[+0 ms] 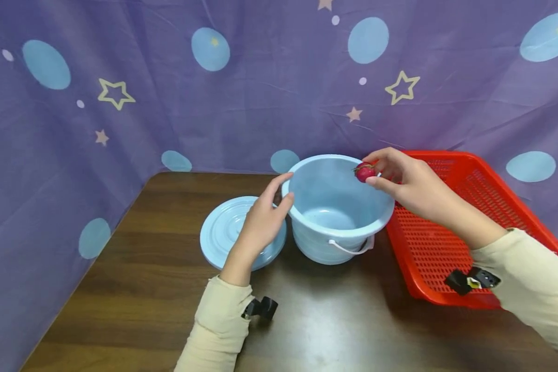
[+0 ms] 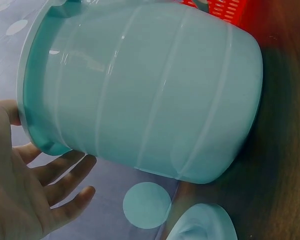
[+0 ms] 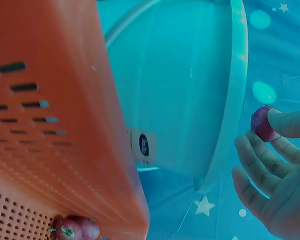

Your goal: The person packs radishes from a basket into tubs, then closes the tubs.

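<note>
Head view, closest to the wearer: two cream sleeves [image 1: 218, 320], each with a black mount [image 1: 260, 308] at the wrist, stretch over a dark wooden table [image 1: 135, 289]. On the right stands a red perforated basket [image 1: 446, 298]; the right wrist view shows small radishes [image 3: 75, 229] in its corner. On the left, a round pale-blue lid [image 1: 220, 227] lies flat, partly covered by the left hand [image 1: 262, 217]. That hand's fingers are loosely spread, with thumb and forefinger at the rim of an upright pale-blue bucket [image 1: 323, 248]. The bucket sits between lid and basket, its white handle [image 1: 358, 252] hanging down the near side; a label [image 3: 144, 145] faces the basket. Above the right part of the bucket's mouth, the right hand [image 1: 411, 181] pinches a red radish [image 1: 365, 172] between thumb and fingertips. Farthest back hangs a purple cloth [image 1: 260, 119] printed with stars and blue ovals.
</note>
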Demonstrator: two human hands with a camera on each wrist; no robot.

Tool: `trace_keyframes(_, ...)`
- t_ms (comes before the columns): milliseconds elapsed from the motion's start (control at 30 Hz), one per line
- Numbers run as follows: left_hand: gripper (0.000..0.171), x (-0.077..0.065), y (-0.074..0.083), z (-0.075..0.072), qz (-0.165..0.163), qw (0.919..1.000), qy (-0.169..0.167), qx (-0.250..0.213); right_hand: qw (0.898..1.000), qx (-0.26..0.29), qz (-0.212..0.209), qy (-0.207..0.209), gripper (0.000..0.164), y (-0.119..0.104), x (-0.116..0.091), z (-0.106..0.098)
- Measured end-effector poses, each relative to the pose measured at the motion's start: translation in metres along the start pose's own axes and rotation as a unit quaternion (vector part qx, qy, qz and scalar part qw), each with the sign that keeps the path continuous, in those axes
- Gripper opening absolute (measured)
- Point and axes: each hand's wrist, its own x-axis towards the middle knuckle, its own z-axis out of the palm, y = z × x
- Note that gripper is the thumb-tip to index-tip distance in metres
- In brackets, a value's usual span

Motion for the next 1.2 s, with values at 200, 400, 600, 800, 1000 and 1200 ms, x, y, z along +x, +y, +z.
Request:
trace_keyframes(200,0.042,0.000,-0.002,0.002,0.000,1.0000,0.005,-0.002,1.000,0.001,-0.013,-0.026,0.033,-0.005,-0.005,0.007)
trace_keyframes(400,0.044,0.000,-0.008,0.001,0.006,0.9998,-0.003,-0.017,0.996,-0.019,-0.046,-0.072,0.031,-0.013,-0.011,0.017)
trace_keyframes(600,0.046,0.001,-0.010,0.001,0.013,0.9993,-0.022,-0.029,0.993,-0.045,-0.058,-0.089,0.031,-0.017,-0.015,0.020)
trace_keyframes(800,0.047,0.000,-0.009,0.001,0.009,0.9994,-0.026,-0.021,0.992,-0.063,-0.050,-0.099,0.031,-0.015,-0.018,0.022)
trace_keyframes(1000,0.045,0.000,-0.008,0.002,0.008,0.9995,-0.026,-0.017,0.988,-0.096,-0.064,-0.103,0.032,-0.012,-0.018,0.025)
trace_keyframes(1200,0.045,0.001,-0.007,0.002,0.010,0.9995,-0.024,-0.015,0.985,-0.118,-0.076,-0.103,0.031,-0.013,-0.018,0.023)
